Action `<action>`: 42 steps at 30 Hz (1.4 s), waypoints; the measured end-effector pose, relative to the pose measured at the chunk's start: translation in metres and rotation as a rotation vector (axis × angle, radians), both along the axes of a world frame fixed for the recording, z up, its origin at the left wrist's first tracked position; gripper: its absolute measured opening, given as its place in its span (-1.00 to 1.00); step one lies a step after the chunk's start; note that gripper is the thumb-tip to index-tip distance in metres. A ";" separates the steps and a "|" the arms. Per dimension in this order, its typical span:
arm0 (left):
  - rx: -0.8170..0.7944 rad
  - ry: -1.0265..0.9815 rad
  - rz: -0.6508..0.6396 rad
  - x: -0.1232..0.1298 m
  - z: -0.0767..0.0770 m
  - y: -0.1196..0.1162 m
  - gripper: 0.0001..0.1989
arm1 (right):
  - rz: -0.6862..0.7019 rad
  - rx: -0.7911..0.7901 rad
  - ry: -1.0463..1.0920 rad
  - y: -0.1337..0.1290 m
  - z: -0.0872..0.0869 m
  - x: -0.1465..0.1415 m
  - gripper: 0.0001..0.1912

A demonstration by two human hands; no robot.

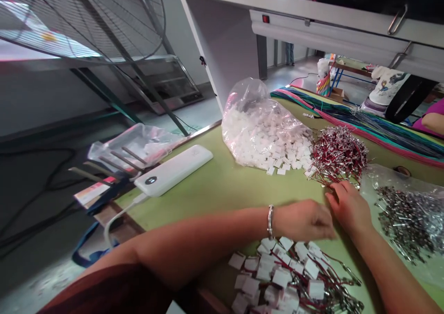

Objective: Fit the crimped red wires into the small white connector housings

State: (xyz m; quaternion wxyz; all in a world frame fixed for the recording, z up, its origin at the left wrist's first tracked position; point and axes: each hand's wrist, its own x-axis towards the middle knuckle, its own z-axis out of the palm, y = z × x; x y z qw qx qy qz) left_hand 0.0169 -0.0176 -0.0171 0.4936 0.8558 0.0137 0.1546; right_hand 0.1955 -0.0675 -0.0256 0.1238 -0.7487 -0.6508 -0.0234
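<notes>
My right hand (pixel 350 210) reaches to the near edge of a pile of red wires with metal terminals (pixel 340 154). Its fingers are bent together at the loose wire ends; whether a wire lies between them is hard to see. Beside it, my left hand (pixel 305 219), with a silver bracelet at the wrist, is curled closed and slightly blurred. What it may hold is hidden. Below both hands lies a heap of white tags on red wires (pixel 280 277). A clear plastic bag of small white pieces (pixel 260 129) has spilled some onto the green table beside the wire pile.
A white power bank (pixel 173 170) with a cable lies on the table (pixel 194 189) at left. Right of my hand is a plastic bag with small metal parts (pixel 409 217). Bundled coloured wires (pixel 367 124) run along the back. A large fan (pixel 114 22) stands at left.
</notes>
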 end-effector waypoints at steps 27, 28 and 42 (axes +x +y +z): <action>0.382 0.113 0.503 0.029 -0.006 0.042 -0.77 | -0.438 -0.023 -0.155 -0.074 0.035 0.134 -0.68; 0.364 0.071 0.505 0.029 -0.006 0.043 -0.77 | -0.494 -0.002 -0.196 -0.085 0.032 0.147 -0.65; 0.170 -0.030 0.332 0.031 -0.016 0.040 -0.82 | -0.414 0.183 -0.228 -0.103 -0.018 0.157 -0.60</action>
